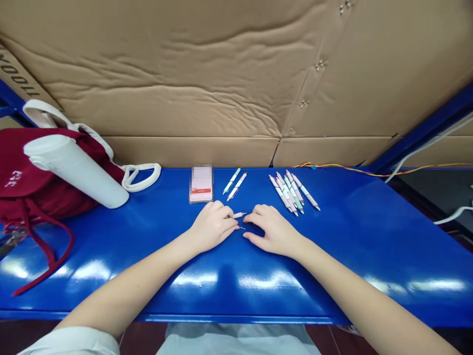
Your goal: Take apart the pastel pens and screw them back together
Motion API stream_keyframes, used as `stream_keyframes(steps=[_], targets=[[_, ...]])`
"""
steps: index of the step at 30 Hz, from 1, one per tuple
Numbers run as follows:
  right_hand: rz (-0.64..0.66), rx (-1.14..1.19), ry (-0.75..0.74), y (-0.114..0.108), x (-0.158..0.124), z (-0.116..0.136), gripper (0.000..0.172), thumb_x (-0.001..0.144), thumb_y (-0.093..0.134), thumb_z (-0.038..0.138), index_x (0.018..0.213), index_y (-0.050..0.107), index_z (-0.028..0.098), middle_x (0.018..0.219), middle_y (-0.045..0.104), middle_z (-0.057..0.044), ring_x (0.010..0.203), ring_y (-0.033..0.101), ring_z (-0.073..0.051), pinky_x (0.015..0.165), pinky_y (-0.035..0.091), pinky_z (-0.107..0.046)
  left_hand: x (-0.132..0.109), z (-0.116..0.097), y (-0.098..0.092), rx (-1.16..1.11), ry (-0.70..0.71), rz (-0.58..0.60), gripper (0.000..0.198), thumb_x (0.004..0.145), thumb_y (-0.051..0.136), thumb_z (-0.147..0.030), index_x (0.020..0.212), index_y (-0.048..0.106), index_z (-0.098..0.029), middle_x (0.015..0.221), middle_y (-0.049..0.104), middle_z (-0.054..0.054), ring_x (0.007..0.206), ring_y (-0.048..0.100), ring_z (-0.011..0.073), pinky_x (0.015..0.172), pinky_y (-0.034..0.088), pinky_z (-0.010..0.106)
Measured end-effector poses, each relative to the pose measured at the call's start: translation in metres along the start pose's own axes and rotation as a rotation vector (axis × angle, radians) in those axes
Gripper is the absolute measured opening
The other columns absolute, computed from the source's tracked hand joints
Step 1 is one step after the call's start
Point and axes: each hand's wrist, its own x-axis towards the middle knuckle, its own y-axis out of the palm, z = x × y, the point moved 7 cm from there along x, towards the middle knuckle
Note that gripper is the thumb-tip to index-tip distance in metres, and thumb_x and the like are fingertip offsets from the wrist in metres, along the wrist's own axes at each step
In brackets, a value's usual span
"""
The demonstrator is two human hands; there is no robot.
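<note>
Left hand: fingers and thumb are closed on a pale pen piece, the hand (216, 224) low over the bench (354, 231).
Pen piece: the pale pen piece (239, 215) juts from the left fingers toward the right hand, its narrow end pointing right.
Thin tip: just below it, a slim dark tip (241, 228) shows at the left fingertips; what it belongs to is too small to tell.
Right hand: thumb and fingers stand apart in a curve, the hand (271, 228) facing the pen piece, near it; no grip on anything shows.
Pen pair: a green pen (231, 181) and a purple-ended pen (237, 186) lie side by side beyond the hands.
Pen pile: several pastel pens (290, 193) lie bunched beyond the right hand, tips toward the person.
Phone: the phone (201, 184) lies beyond the left hand, screen lit.
Bench left: a dark red bag (44, 190) with a white cylinder (79, 170) leaning across it.
Backdrop: cardboard (185, 108) behind the bench.
</note>
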Motion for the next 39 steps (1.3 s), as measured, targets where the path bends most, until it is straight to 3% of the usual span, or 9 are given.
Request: stream_keyframes(steps=[6,12,16,23,39], targets=[[-0.026,-0.118,-0.048,0.008,0.004,0.011,0.022,0.092,0.045,0.023,0.085,0.065,0.017,0.083,0.058,-0.007,0.077,0.049,-0.018,0.07,0.033,-0.031,-0.002,0.016,-0.01,0.084,-0.171,0.042,0.033,0.086,0.055,-0.046,0.098,0.067,-0.018,0.092,0.061,0.007,0.085,0.053,0.0204,0.075,0.042,0.034],[-0.161,-0.026,0.052,-0.011,-0.002,-0.023,0.017,0.092,0.044,0.021,0.088,0.06,0.017,0.084,0.065,-0.006,0.078,0.056,-0.018,0.076,0.037,-0.032,-0.002,0.017,-0.002,0.216,-0.159,0.242,0.027,0.093,0.045,-0.032,0.092,0.066,-0.016,0.083,0.063,0.006,0.078,0.057,0.02,0.07,0.042,0.033],[-0.175,-0.021,0.071,-0.013,-0.003,-0.036,0.016,0.091,0.044,0.019,0.087,0.059,0.017,0.086,0.067,-0.006,0.078,0.059,-0.019,0.077,0.039,-0.033,-0.001,0.016,-0.004,0.21,-0.147,0.204,0.027,0.095,0.042,-0.032,0.094,0.065,-0.018,0.084,0.064,0.005,0.078,0.059,0.0193,0.069,0.041,0.032],[-0.121,-0.04,0.04,-0.009,0.001,-0.022,0.02,0.093,0.04,0.019,0.089,0.06,0.016,0.081,0.066,-0.006,0.075,0.057,-0.019,0.073,0.039,-0.033,-0.003,0.013,-0.009,0.187,-0.102,0.123,0.028,0.096,0.041,-0.033,0.096,0.065,-0.018,0.085,0.064,0.005,0.079,0.059,0.018,0.071,0.042,0.031],[-0.089,-0.019,0.048,-0.007,0.001,-0.017,0.02,0.093,0.039,0.019,0.09,0.059,0.016,0.083,0.065,-0.007,0.076,0.057,-0.019,0.074,0.038,-0.032,-0.004,0.012,-0.01,0.179,-0.08,0.103,0.028,0.096,0.041,-0.032,0.096,0.065,-0.018,0.083,0.063,0.004,0.078,0.057,0.0176,0.069,0.039,0.031]])
